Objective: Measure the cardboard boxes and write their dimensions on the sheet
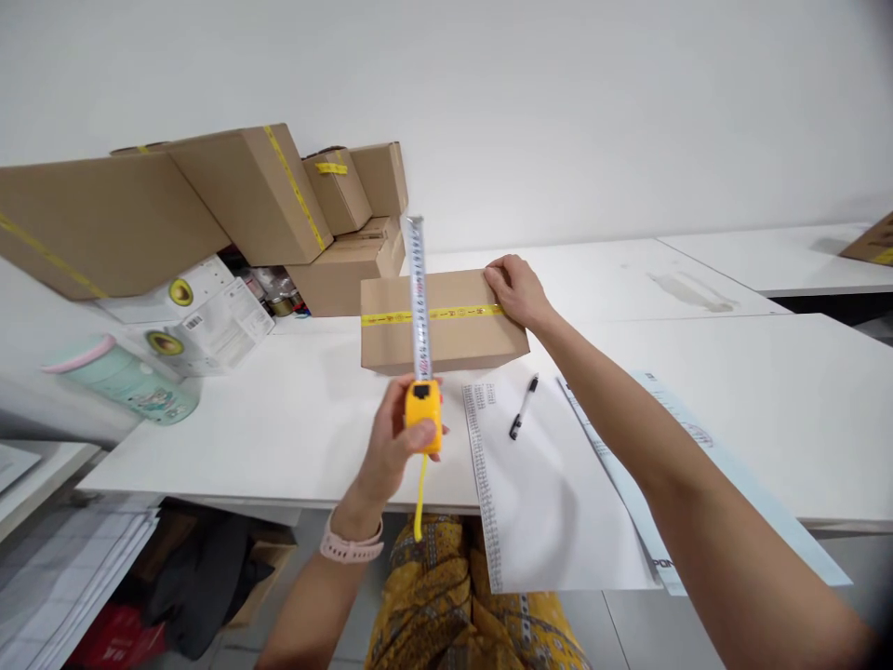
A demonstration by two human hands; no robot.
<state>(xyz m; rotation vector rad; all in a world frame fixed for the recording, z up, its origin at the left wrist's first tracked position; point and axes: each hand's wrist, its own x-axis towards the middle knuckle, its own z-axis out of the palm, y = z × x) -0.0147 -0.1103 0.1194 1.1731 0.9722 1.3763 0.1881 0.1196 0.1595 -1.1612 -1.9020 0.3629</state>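
My left hand (394, 433) is wrapped round a yellow tape measure (423, 416), thumb on its front. The tape's metal blade (419, 298) sticks out away from me, over a cardboard box (460, 344) sealed with yellow printed tape. From the case's near end hangs a yellow strap. At the box's far right corner, my right hand (517, 290) grips the edge with its fingers curled. A printed sheet (551, 502) lies in front of the box, with a black-capped pen (525, 407) on it.
Several taped cardboard boxes (244, 195) are stacked at the back left, above white avocado-printed boxes (202, 316). A mint-green tumbler (126, 380) stands at the left. Light blue papers (726, 475) lie under my right arm. Another box (872, 242) is at the far right.
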